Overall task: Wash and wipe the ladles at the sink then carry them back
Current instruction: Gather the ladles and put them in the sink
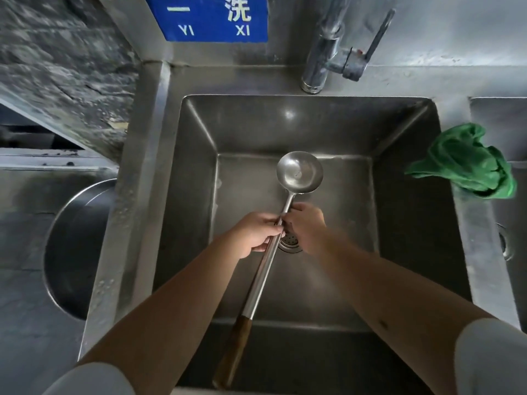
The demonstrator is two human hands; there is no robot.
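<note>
Over a deep steel sink, a person holds a long steel ladle by its shaft, bowl facing up and pointing away, the dark wooden grip toward the body. The left hand curls around the shaft from the left; the right hand pinches it just beyond, fingers folded over the metal (the drain strainer shows between the wrists). A crumpled green cloth lies on the sink's right rim, below the tap and a blue sign
</note>
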